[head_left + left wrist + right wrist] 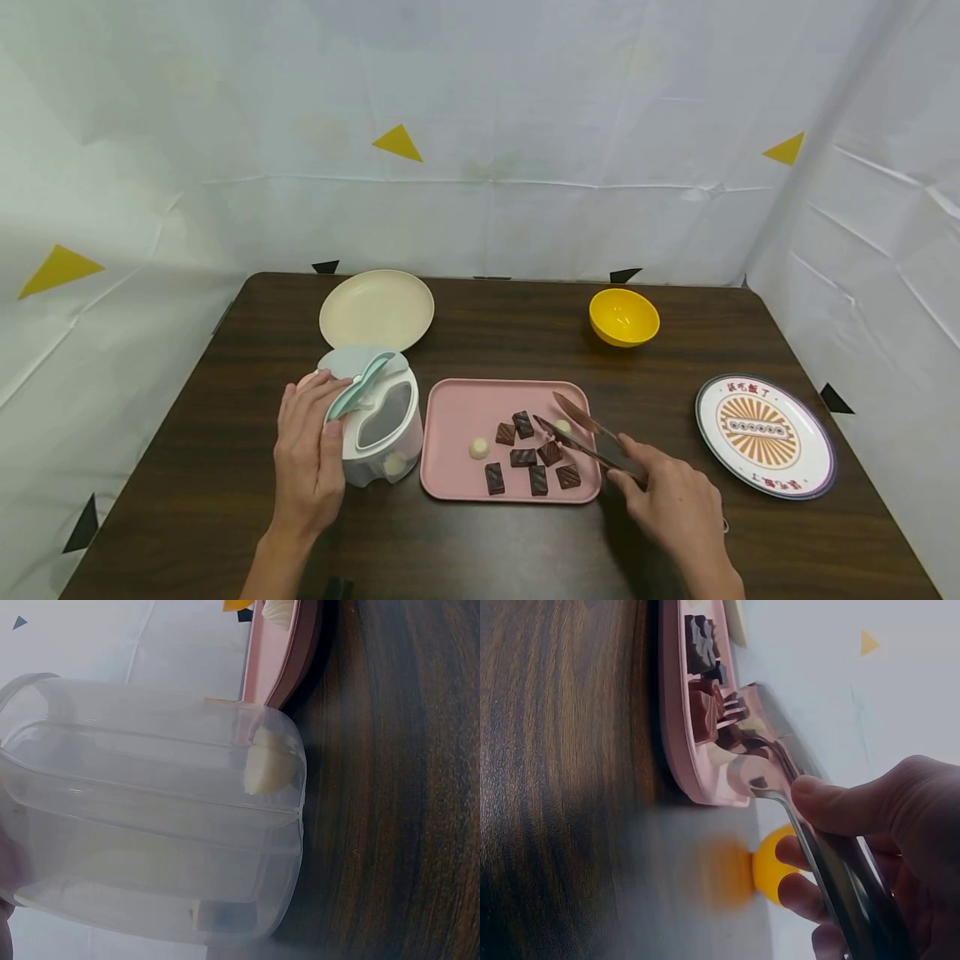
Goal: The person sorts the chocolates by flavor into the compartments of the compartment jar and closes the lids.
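Note:
My left hand (307, 454) holds the raised pale-green flap (360, 386) of a lidded, divided container (382, 417). Through its translucent wall I see a white candy (270, 763) and a dark piece (225, 916), in separate places at the bottom. My right hand (671, 504) grips metal serving tongs (592, 454), whose spoon-shaped and forked ends are spread apart. These ends hang over the right side of a pink tray (453, 408), around a white candy (562, 427). Several dark chocolates (522, 457) and another white candy (479, 448) lie on the tray.
A cream plate (377, 308) stands behind the container. Toward the back right is a yellow bowl (624, 317). A white patterned plate (765, 436) lies to the right of my right hand, on the dark wooden table (517, 542). White sheeting (495, 225) surrounds the table.

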Demonstrator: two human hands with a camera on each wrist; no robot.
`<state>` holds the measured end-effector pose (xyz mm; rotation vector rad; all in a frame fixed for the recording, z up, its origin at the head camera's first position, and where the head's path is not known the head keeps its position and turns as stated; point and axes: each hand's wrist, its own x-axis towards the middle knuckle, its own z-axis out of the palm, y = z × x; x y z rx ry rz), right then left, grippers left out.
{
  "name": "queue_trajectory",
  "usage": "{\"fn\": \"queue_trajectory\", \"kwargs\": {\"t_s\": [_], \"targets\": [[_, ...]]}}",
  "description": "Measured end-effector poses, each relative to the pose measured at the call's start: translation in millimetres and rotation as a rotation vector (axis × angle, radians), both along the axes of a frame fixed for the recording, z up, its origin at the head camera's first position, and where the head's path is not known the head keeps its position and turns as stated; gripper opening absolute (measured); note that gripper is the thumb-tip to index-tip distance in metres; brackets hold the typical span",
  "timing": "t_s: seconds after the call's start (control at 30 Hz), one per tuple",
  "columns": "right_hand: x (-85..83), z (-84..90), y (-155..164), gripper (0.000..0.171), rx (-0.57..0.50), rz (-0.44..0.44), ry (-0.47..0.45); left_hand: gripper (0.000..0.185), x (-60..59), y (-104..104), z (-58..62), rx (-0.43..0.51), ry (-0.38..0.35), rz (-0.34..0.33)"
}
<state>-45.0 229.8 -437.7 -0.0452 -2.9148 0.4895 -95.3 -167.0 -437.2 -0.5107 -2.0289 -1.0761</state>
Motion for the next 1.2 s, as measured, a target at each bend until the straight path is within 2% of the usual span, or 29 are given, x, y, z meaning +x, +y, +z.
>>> {"fn": "queue_trajectory", "kwargs": {"t_s": [0.33, 0.87, 1.03, 1.2], "targets": [[0.3, 1.7, 2.3, 0.046, -0.007, -0.023, -0.073, 0.034, -0.2, 0.0, -0.4, 0.002, 0.002, -0.003], [-0.4, -1.5, 4.7, 0.041, -0.009, -0.02, -0.007, 0.034, 0.2, -0.5, -0.8, 0.0, -0.002, -0.003], [-1.3, -1.0, 3.8, 0.04, -0.01, -0.006, 0.063, 0.034, -0.1, -0.3, -0.6, 0.005, 0.004, -0.002], [-1.4, 2.6, 0.8, 0.041, -0.018, 0.025, 0.185, 0.035, -0.4, -0.2, -0.2, 0.006, 0.009, -0.002]]}}
